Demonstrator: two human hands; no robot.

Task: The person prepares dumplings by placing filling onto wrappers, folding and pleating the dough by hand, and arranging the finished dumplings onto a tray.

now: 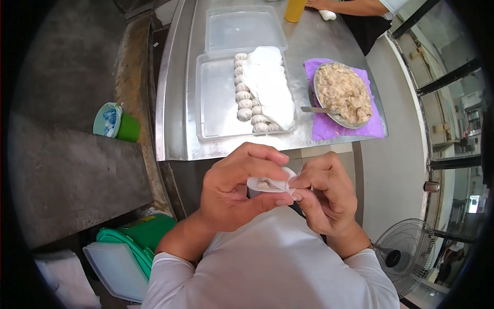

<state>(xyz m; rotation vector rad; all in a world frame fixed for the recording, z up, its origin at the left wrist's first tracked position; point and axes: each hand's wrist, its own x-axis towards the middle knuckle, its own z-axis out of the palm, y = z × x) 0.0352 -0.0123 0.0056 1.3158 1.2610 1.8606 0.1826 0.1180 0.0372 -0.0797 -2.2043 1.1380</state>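
Between both hands, in front of my chest, is a thin white dough wrapper (265, 184) with a bit of filling showing in its fold. My left hand (234, 186) cups it from the left, fingers above and thumb below. At its right end, the thumb and fingertips of my right hand (327, 194) pinch the edge. Beyond them, rows of pleated dumplings (244, 103) lie in a clear plastic tray (216, 135), partly under a white cloth (268, 85). A bowl of chunky filling (343, 92) with a flat metal utensil (316, 109) rests on a purple cloth (324, 129).
The steel table (177, 103) also bears a second clear container (244, 28) and a yellow bottle (295, 10). Another person's arm (355, 7) reaches in at the top right. A green bucket (128, 127) is at left, a fan (404, 250) at lower right.
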